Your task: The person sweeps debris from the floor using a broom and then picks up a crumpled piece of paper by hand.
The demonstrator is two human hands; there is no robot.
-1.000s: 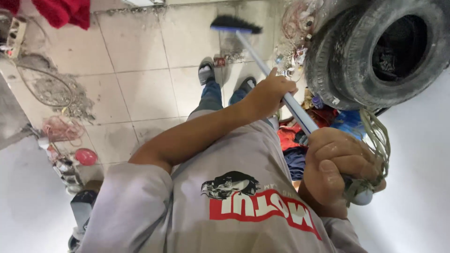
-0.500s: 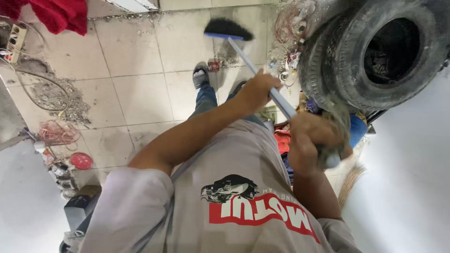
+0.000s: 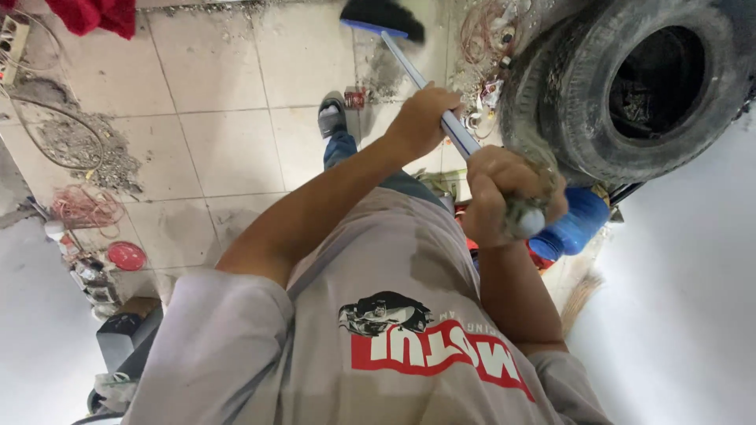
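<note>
While both hands are closed around the broom (image 3: 417, 75), the sweeping looks to be under way. The left hand (image 3: 425, 120) is wrapped around the middle of the pale blue stick. The right hand (image 3: 508, 195) is clenched around the top end of the stick, close to the chest.

To sweep well, I think the lower hand should push and steer, and the top hand should act as the turning point. Short, light strokes toward one spot would work best. The bristles should lie flat on the floor (image 3: 236, 142), so the dust does not fly up. The grip should be firm but not too tight, so the stick can swing.

One thing could go wrong. A big dirty tyre (image 3: 583, 118) stands just beside the right hand, and a blue bottle (image 3: 579, 224) sits under it. A wide swing could bump them, so the elbows should stay close in.

The dark broom head (image 3: 383, 16) is far out in front of the hands, touching the tiles at the top edge of the view. The stick slants from there back to the hands, passing above a grey shoe (image 3: 331, 114). Bits of rubbish and tangled wires (image 3: 488, 31) lie near the broom head, to its right. A patch of grey dust (image 3: 94, 149) lies well apart, off to the left, and a small red lid (image 3: 127, 256) is near the wall.
</note>
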